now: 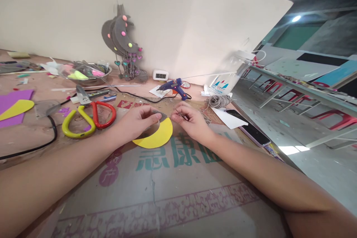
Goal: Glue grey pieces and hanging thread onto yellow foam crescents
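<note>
In the head view, my left hand (145,119) grips the upper part of a yellow crescent cutout (156,137), with grey material (160,114) showing along its top edge. The crescent's yellow face is turned toward me, over the cardboard. Close by on the right, my right hand (189,119) is closed in a pinch beside the crescent's upper tip. A thin strand that looks like grey string is between its fingers, mostly hidden by them. Behind this hand lies a ball of grey string (219,101), with a loose loop nearer the hand.
Scissors with yellow and red handles (104,115) lie left of my hands. Beyond are a blue glue gun (175,88), a small digital clock (160,75) and a bowl of craft bits (92,78). Grey crescent ornaments (122,37) hang at the wall. A phone (252,130) rests right.
</note>
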A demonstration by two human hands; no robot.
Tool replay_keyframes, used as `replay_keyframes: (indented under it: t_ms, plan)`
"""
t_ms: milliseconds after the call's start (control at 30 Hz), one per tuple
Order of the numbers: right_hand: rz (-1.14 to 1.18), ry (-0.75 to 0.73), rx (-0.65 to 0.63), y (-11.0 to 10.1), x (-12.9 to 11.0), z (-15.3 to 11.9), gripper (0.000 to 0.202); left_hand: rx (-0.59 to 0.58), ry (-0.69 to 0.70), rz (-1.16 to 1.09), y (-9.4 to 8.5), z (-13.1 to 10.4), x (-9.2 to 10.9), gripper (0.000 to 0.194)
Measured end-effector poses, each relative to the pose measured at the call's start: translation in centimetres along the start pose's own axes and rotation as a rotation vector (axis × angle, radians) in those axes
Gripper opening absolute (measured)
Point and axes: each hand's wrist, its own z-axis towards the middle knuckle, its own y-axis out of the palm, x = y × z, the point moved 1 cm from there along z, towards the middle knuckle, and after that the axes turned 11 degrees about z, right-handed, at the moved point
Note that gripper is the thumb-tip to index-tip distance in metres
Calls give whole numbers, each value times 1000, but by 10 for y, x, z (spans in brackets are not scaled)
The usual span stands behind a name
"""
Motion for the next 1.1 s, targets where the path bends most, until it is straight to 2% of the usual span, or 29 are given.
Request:
replay_keyframes:
  t_ms: [100,233,300,367,500,600,700,800,900,967,1100]
  plan:
    - [54,14,27,-1,1,0,20,13,39,-25,0,0,-1,26]
    - [140,149,-42,3,-1,-4,17,85,74,19,-1,-4,6,24]
    - [76,154,-60,6,-2,-7,15,138,113,89,-1,-7,11,23]
    - [-69,80,-29,5,-2,-11,12,169,148,137,-1,-10,16,24]
    - [-405,-162,37,1,-2,-17,9,264,146,165,0,-12,17,28]
    - [-556,-231,12,-1,-2,-17,6,156,126,153,0,-12,15,30]
    - [-655,-292,-87,1,-3,-16,3,45,139,150,0,-12,16,30]
    - [-721,-358,-178,4,-4,-16,7,24,114,226,-2,-11,17,33]
    - [-641,-362,-218,5,-7,-17,11,62,58,313,-3,-10,18,33]
    - [-494,-313,-148,4,-9,-18,21,110,62,314,-3,-8,16,31]
    - [-156,-128,200,0,-7,-14,25,164,101,290,-4,-7,12,30]
